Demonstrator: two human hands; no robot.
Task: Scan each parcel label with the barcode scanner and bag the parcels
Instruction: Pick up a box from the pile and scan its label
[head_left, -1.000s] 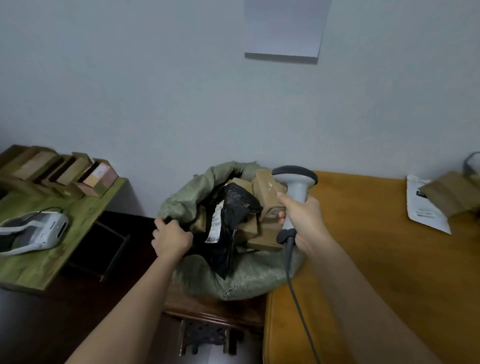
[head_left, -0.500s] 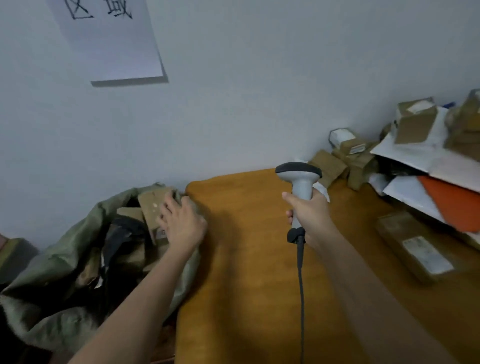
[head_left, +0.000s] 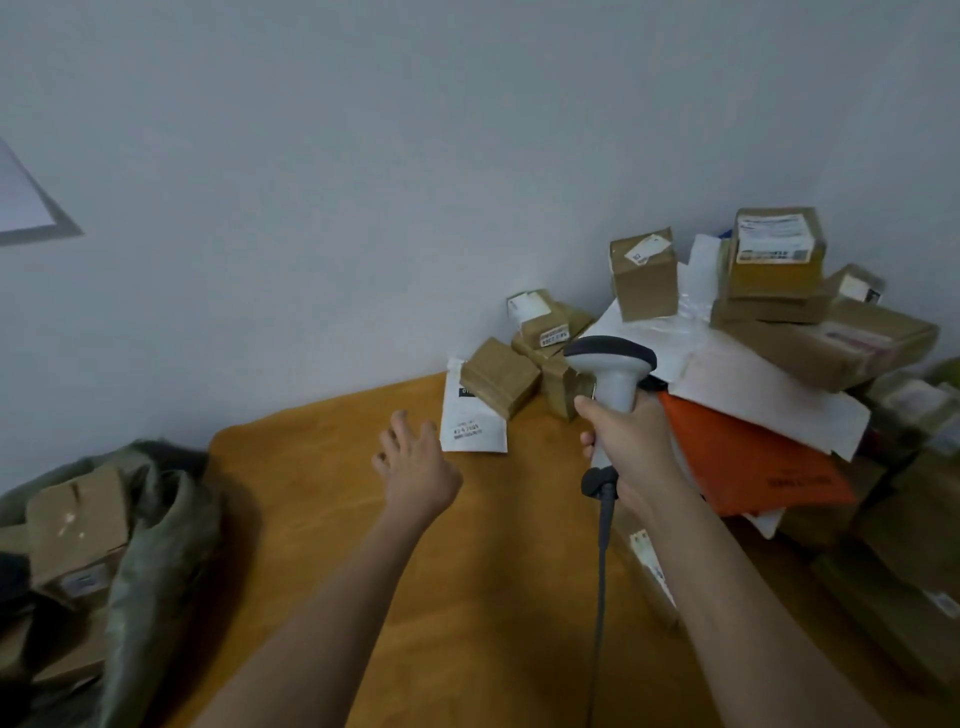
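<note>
Head view, right hand: the right hand (head_left: 631, 449) is wrapped round the handle of the grey pistol-shaped barcode scanner (head_left: 613, 374), head upright and pointing away; its grey cable (head_left: 601, 561) hangs down toward the bottom edge.
Head view, left hand: the left hand (head_left: 415, 467) holds nothing, fingers spread and straight, reaching over the orange-brown wooden table (head_left: 493, 597) toward the parcels.
Nearest parcel: a flat white paper mailer with black print (head_left: 470, 421) lies on the table just beyond the left fingertips, not touched.
On the mailer: a small brown cardboard box (head_left: 498, 376) appears to overlap its far corner; the contact is hard to make out.
Parcel heap: further cardboard boxes with white labels (head_left: 774, 254), a white envelope and an orange plastic mailer (head_left: 748, 457) are piled against the wall at the right.
Bag: an olive-green woven sack (head_left: 156, 519) stands open at the table's left end, well apart from the heap, with brown boxes already inside.
Step, as a judgement: picking the next parcel to scan; many remain unbagged.
Handling, white mailer: likely light, thin and floppy; pinch it by the near edge or slide it free of the box before lifting, keeping the label side up.
Handling, small boxes: stiff and probably light; one hand across two opposite faces should do.
Risk: pulling the mailer may tip the box resting on it.
</note>
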